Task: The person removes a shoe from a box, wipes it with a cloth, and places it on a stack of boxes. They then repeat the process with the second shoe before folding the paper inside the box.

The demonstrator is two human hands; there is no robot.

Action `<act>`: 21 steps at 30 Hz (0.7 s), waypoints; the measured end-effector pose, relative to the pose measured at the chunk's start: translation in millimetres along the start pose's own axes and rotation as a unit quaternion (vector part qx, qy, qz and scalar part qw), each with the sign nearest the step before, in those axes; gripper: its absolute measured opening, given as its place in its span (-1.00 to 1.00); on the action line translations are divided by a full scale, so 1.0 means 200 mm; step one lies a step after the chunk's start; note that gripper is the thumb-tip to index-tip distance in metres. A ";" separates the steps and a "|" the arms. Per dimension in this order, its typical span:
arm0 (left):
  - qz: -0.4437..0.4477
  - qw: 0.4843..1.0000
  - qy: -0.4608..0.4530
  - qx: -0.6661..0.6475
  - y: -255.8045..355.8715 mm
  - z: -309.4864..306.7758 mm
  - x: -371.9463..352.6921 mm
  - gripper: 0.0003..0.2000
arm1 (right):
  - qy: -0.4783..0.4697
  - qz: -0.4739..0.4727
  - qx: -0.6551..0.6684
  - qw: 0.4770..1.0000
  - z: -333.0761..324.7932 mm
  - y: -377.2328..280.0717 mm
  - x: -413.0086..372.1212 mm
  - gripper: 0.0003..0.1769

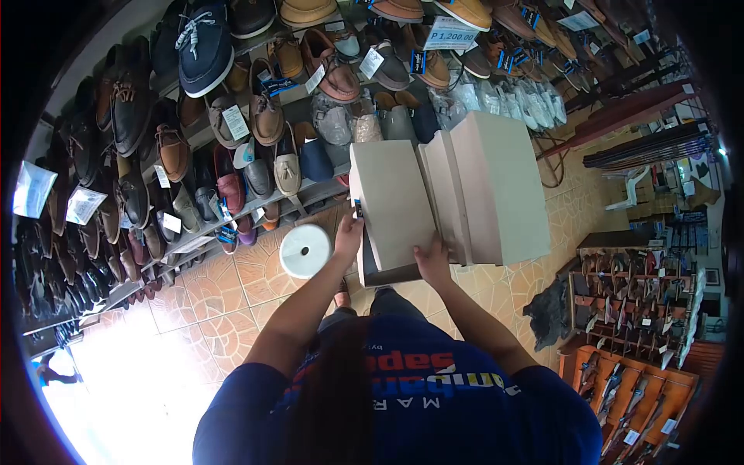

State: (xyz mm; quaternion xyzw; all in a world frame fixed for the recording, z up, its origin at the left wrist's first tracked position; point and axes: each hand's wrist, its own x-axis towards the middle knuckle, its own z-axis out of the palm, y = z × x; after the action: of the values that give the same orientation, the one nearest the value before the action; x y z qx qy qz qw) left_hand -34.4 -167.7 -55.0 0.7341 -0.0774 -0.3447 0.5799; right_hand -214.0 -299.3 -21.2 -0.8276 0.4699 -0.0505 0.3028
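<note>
A plain beige cardboard shoebox (391, 201) is in front of me, its lid sitting askew so a dark strip and part of the box base show along the near edge. My left hand (349, 238) is closed on the left side of the lid, by a small blue-black label. At the near right corner, my right hand (432, 261) grips the lid, with the thumb on top and some fingers hidden. Right beside this box are more beige shoeboxes (504, 190), standing close together. What the box contains is hidden.
Tilted shelves of loafers and boat shoes (267, 116) with paper tags run along the left and far side. A round white stool (305, 251) stands on the tiled floor (225, 291) left of my hands. Belts (647, 147) and a wooden display rack (632, 387) are at right.
</note>
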 end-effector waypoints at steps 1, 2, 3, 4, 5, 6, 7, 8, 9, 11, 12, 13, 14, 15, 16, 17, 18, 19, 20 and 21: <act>0.058 0.989 0.003 0.136 -0.05 -0.01 0.06 -0.63 | 0.016 0.023 -0.025 0.999 0.00 -0.05 -0.01 -0.25; 0.115 0.956 0.004 0.269 -0.10 -0.02 0.10 -0.56 | 0.000 0.056 -0.017 0.998 0.00 -0.06 0.00 -0.22; 0.088 0.955 -0.034 0.279 -0.09 -0.04 0.11 -0.52 | -0.016 0.088 -0.008 0.996 0.01 -0.07 0.02 -0.19; 0.105 0.946 -0.038 0.304 -0.05 -0.06 0.09 -0.52 | -0.030 0.117 0.001 0.993 0.02 -0.07 0.05 -0.16; 0.122 0.936 -0.041 0.329 -0.02 -0.09 0.08 -0.52 | -0.041 0.109 0.035 0.993 0.01 -0.06 0.05 -0.16; 0.138 0.924 -0.044 0.353 0.04 -0.12 0.05 -0.51 | -0.053 0.101 0.069 0.991 0.00 -0.03 0.05 -0.17; 0.136 0.926 -0.067 0.346 0.10 -0.14 0.01 -0.50 | -0.066 0.093 0.102 0.988 -0.01 0.00 0.04 -0.17; 0.177 0.917 -0.062 0.352 0.10 -0.15 0.00 -0.53 | -0.063 0.080 0.124 0.987 -0.02 0.03 0.03 -0.18; 0.217 0.906 -0.058 0.358 0.10 -0.17 -0.02 -0.54 | -0.060 0.067 0.146 0.985 -0.05 0.05 0.01 -0.20; 0.238 0.881 -0.118 0.391 0.11 -0.18 -0.03 -0.54 | -0.087 0.088 0.190 0.974 -0.09 0.08 -0.01 -0.24; 0.216 0.864 -0.182 0.417 0.16 -0.20 -0.06 -0.53 | -0.115 0.123 0.212 0.963 -0.18 0.01 -0.05 -0.26; 0.193 0.842 -0.246 0.440 0.18 -0.20 -0.08 -0.51 | -0.143 0.157 0.233 0.949 -0.23 -0.02 -0.07 -0.28; 0.233 0.844 -0.237 0.420 0.16 -0.20 -0.09 -0.49 | -0.150 0.167 0.259 0.940 -0.24 0.00 -0.08 -0.29; 0.273 0.845 -0.227 0.400 0.13 -0.20 -0.13 -0.47 | -0.156 0.176 0.284 0.929 -0.25 0.02 -0.09 -0.31; 0.311 0.844 -0.218 0.378 0.11 -0.21 -0.15 -0.44 | -0.163 0.185 0.309 0.918 -0.26 0.03 -0.09 -0.33; 0.269 0.878 -0.207 0.338 0.08 -0.22 -0.16 -0.56 | -0.162 0.176 0.301 0.923 -0.25 0.06 -0.08 -0.33; 0.195 0.946 -0.151 0.212 0.07 -0.21 -0.16 -0.61 | -0.161 0.168 0.293 0.927 -0.23 0.07 -0.08 -0.34; 0.114 0.986 -0.093 0.081 0.03 -0.18 -0.16 -0.66 | -0.160 0.161 0.286 0.931 -0.22 0.08 -0.08 -0.35; 0.030 0.998 -0.030 -0.052 0.00 -0.14 -0.15 -0.68 | -0.156 0.169 0.282 0.932 -0.21 0.10 -0.09 -0.34; 0.037 0.980 0.004 -0.195 -0.09 -0.08 -0.10 -0.61 | -0.152 0.177 0.277 0.932 -0.20 0.07 -0.10 -0.33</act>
State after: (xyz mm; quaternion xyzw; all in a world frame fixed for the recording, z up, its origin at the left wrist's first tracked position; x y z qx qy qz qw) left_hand -45.3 -138.2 -61.6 0.6050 -0.0338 -0.3284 0.7246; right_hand -250.4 -305.8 8.4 -0.6125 0.5243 0.0019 0.5916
